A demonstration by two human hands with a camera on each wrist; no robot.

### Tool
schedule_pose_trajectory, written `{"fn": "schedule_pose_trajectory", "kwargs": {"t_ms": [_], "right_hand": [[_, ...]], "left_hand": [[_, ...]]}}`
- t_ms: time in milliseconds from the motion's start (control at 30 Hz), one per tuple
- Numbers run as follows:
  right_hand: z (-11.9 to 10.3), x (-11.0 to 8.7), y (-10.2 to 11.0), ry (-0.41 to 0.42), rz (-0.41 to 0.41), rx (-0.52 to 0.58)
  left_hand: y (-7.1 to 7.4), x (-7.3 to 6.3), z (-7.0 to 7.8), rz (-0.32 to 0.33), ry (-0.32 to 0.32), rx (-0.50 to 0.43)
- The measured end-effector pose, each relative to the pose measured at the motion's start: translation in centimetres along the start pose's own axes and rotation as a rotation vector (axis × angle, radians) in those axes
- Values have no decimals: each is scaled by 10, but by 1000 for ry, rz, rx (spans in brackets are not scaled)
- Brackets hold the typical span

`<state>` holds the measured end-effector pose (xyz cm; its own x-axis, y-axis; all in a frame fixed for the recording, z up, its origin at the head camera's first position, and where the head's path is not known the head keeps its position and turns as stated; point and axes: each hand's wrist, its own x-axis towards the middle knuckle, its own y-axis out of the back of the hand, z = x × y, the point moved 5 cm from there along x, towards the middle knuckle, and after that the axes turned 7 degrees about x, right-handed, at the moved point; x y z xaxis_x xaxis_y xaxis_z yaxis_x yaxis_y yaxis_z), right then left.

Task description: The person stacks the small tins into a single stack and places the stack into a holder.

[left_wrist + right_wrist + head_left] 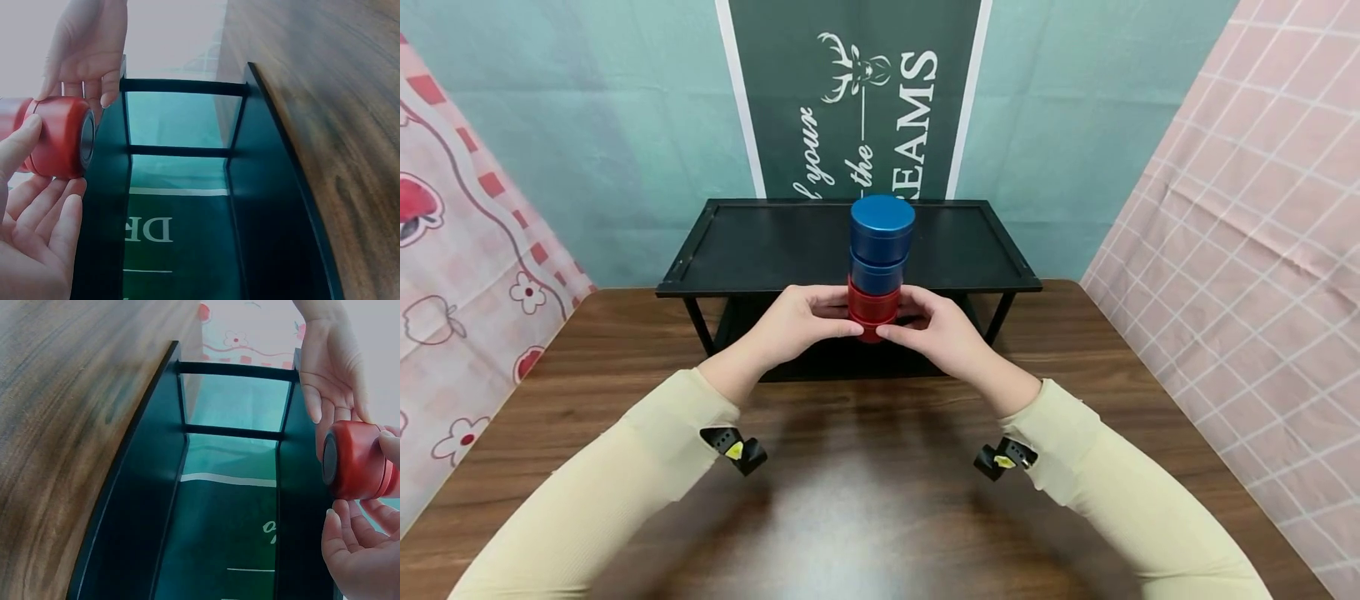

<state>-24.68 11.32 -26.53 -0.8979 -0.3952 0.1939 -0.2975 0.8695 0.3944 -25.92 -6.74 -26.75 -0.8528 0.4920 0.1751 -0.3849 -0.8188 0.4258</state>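
A blue metallic canister [882, 237] stands upright on top of a red canister [874, 304], making one stack in front of the black shelf. My left hand [797, 321] grips the red canister from the left, thumb on its near side. From the right, my right hand [943, 329] holds the same canister, its thumb close to the left one. In both wrist views the red canister's round, dark-centred base shows bare, so the stack is held in the air. The blue canister lies outside the wrist views.
Behind the stack is a black two-level shelf [760, 246] on a brown wooden table [850, 500]. A teal cloth [625, 125] with a dark green printed panel hangs at the back. Patterned cloths border the left and right sides.
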Motion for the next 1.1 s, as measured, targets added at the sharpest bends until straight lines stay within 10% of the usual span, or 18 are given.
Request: {"fn": "schedule_pose_trajectory", "kwargs": {"t_ms": [1100], "right_hand": [[-13, 46, 27, 30, 25, -16]], "left_hand": [[31, 39, 15, 64, 13, 37]]}}
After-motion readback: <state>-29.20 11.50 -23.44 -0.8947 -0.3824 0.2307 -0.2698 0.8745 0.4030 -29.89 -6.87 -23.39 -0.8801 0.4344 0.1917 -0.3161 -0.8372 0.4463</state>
